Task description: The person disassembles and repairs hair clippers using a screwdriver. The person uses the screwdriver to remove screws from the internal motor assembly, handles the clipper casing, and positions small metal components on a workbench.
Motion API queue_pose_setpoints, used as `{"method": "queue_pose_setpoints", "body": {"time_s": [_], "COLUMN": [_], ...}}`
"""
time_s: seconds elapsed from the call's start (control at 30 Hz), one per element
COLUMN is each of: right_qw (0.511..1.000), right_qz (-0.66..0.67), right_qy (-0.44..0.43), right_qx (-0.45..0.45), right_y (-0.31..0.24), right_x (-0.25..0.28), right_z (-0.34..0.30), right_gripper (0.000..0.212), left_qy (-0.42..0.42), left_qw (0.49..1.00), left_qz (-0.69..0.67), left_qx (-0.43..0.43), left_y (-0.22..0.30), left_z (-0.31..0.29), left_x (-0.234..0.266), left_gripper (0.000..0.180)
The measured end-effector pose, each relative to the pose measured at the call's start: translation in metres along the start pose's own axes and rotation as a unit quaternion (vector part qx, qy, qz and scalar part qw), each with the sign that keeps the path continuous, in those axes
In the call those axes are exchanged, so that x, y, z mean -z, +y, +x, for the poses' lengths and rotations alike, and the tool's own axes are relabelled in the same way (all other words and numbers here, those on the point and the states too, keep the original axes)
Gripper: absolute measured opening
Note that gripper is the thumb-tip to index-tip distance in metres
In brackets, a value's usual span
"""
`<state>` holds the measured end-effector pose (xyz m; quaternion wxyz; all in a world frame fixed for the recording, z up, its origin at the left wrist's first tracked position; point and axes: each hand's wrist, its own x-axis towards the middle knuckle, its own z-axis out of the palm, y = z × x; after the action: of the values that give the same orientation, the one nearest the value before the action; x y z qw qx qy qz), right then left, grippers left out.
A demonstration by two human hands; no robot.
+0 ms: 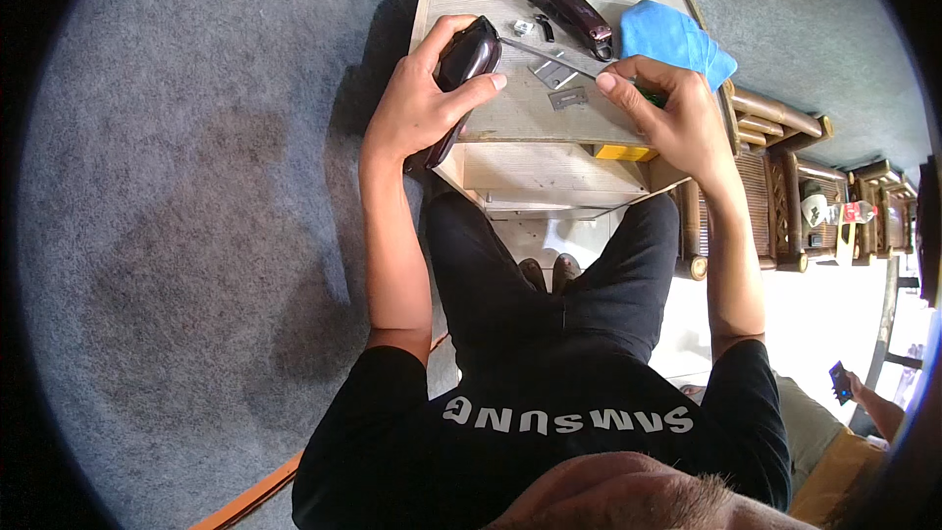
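Observation:
My left hand (pixel 407 108) is wrapped round a glossy dark maroon hair clipper (pixel 473 57), held at the left edge of a small wooden table (pixel 525 123). From the right, my right hand (pixel 675 116) grips a screwdriver (pixel 549 56) with a thin metal shaft; its green handle is mostly hidden in the palm. The screwdriver's tip is near the clipper's head; whether they touch is unclear. Between my hands lie a clipper blade (pixel 555 73) and a smaller metal plate (pixel 567 98). Farther back lies a second dark clipper (pixel 561 6), beside a small black part (pixel 545 29) and a whitish piece (pixel 523 27).
A folded blue cloth (pixel 675 39) rests at the table's right edge. Below the tabletop, an open drawer (pixel 535 174) holds a yellow box (pixel 624 152). Bamboo furniture (pixel 760 167) stands to the right. Another person's hand (pixel 863 395) holds a phone (pixel 841 383) at far right.

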<state>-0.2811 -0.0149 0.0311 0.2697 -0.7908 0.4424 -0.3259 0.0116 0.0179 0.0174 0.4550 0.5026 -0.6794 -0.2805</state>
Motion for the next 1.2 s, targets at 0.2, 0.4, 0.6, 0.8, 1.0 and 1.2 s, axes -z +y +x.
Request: {"method": "queue_pose_setpoints", "body": {"time_s": [0.2,0.4,0.6,0.8,1.0,1.2], "right_qw": [0.997,0.973,0.979,0.981,0.985,0.991], "right_qz": [0.041,0.198,0.13,0.133,0.1,0.046], "right_qy": [-0.019,0.115,0.154,0.124,0.122,0.112], "right_qx": [-0.06,-0.028,0.007,-0.067,-0.062,-0.051], "right_y": [0.008,0.035,0.041,0.029,0.028,0.032], "right_x": [-0.012,-0.023,-0.034,-0.028,-0.028,-0.029], "right_z": [-0.005,0.015,0.02,0.013,0.011,0.013], "right_gripper": [0.048,0.041,0.042,0.04,0.041,0.033], "left_qy": [-0.006,0.064,0.108,0.112,0.068,0.038], "left_qw": [1.0,0.989,0.971,0.921,0.895,0.875], "left_qz": [-0.002,-0.097,-0.106,-0.334,-0.42,-0.47], "left_qx": [-0.017,0.095,0.187,0.164,0.132,0.107], "left_y": [0.001,0.001,0.012,0.014,-0.003,-0.017], "left_z": [-0.001,-0.003,0.002,0.007,0.013,0.007], "left_x": [-0.001,-0.003,-0.003,-0.01,-0.018,-0.022], "left_gripper": [0.047,0.046,0.038,0.04,0.049,0.064]}}
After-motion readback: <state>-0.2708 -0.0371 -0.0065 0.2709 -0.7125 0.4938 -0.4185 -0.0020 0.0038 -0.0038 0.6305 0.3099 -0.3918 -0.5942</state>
